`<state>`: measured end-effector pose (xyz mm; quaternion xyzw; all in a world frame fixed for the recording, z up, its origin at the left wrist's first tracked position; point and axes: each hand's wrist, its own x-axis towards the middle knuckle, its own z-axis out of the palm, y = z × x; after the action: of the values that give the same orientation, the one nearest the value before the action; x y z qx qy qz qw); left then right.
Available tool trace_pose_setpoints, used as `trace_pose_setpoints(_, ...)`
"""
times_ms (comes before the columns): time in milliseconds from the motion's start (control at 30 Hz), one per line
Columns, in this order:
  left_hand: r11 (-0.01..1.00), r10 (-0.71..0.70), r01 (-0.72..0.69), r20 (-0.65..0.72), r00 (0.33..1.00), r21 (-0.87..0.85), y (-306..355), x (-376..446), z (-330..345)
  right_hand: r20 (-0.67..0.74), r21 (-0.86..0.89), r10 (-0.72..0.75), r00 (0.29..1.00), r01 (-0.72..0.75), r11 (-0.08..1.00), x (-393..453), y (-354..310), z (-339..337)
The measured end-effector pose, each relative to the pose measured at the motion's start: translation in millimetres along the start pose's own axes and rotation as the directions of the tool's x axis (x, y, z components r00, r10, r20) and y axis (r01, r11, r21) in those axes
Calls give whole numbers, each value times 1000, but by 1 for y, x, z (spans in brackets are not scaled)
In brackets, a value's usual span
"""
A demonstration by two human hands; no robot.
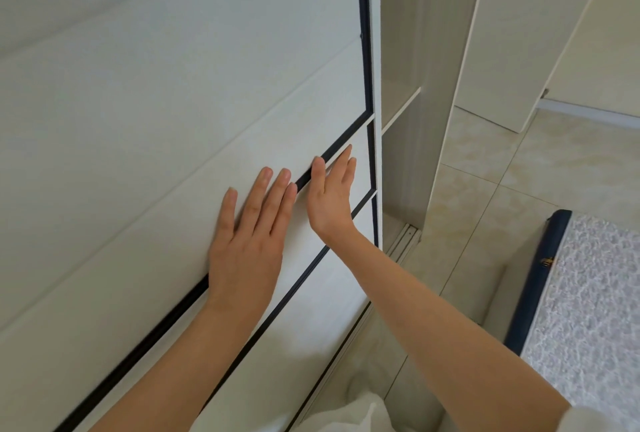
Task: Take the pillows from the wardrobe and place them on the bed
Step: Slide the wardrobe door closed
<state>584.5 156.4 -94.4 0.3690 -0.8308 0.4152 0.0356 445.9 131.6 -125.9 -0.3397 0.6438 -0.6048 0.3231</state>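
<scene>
A white sliding wardrobe door (180, 102) with thin dark trim fills the left and middle of the head view. My left hand (251, 234) lies flat against its panel, fingers spread. My right hand (332, 194) presses edge-on against the door just to the right, fingers straight, holding nothing. Right of the door's edge a narrow gap shows the wardrobe's inside (403, 92) with a bare shelf (401, 107). No pillow is in sight. The bed's corner (588, 293), with a dark blue edge and a pale textured cover, sits at the lower right.
The door's floor track (403, 241) runs along the wardrobe's foot. Beige floor tiles (485, 196) lie between wardrobe and bed. A pale open room door (512, 36) stands at the upper right. White cloth (349, 414) shows at the bottom edge.
</scene>
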Motion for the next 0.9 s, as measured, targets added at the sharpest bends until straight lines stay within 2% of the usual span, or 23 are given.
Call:
trace_pose_setpoints(100, 1000, 15, -15, -34, 999, -9, 13, 23, 3, -34, -3, -51, 998, 51, 999, 21, 4, -11)
trace_pose_setpoints(267, 999, 38, -39, -70, 997, -18, 35, 65, 11, -95, 43, -1, 995, 6, 999, 64, 12, -33)
trace_pose_setpoints(533, 992, 56, -62, -52, 997, -109, 68, 139, 7, -189, 1, -25, 982, 26, 1000, 131, 17, -75)
trace_pose_setpoints(733, 970, 21, -32, -47, 999, -241, 93, 188, 7, -203, 28, 2, 979, 4, 1000, 175, 15, -99)
trace_pose_setpoints(900, 961, 25, -38, -49, 998, -273, 109, 221, 9, -228, 17, -31, 973, 36, 999, 207, 16, -121)
